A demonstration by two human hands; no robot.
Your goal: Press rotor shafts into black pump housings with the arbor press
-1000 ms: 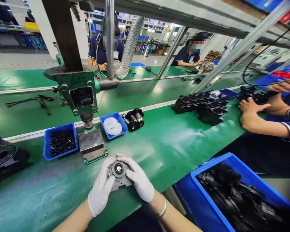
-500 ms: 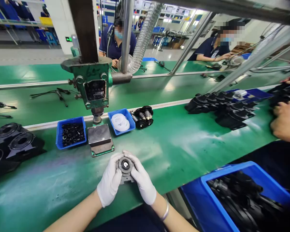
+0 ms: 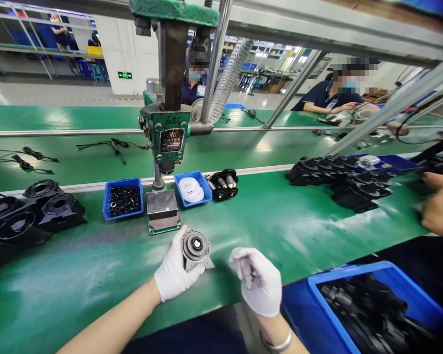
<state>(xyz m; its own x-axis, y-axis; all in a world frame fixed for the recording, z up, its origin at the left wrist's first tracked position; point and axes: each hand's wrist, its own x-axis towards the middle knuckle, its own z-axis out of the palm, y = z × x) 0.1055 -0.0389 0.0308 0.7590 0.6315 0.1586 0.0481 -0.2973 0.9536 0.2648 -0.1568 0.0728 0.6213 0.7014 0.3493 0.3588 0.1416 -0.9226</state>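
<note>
My left hand (image 3: 177,270), in a white glove, is wrapped round the left side of a round grey part (image 3: 196,245) with a flat foot and a bright centre. The part is low over the green table, in front of the press base (image 3: 162,206). To its right, my right hand (image 3: 257,280), also gloved, is away from the part with its fingers curled; whether it holds something small I cannot make out. Beyond the hands are a blue tray of small black rings (image 3: 122,216) and a blue tray of white rings (image 3: 197,202).
The green press head (image 3: 168,135) hangs above its base. Black housings (image 3: 33,211) stand at the left, and more (image 3: 358,189) at the right. A blue bin (image 3: 328,314) of black parts is at lower right. Another person's hand (image 3: 441,201) reaches in at the right edge.
My right hand has let go of the grey part and moved right. My left hand keeps hold of the part, which now tilts slightly. The view has shifted, showing more of the left side.
</note>
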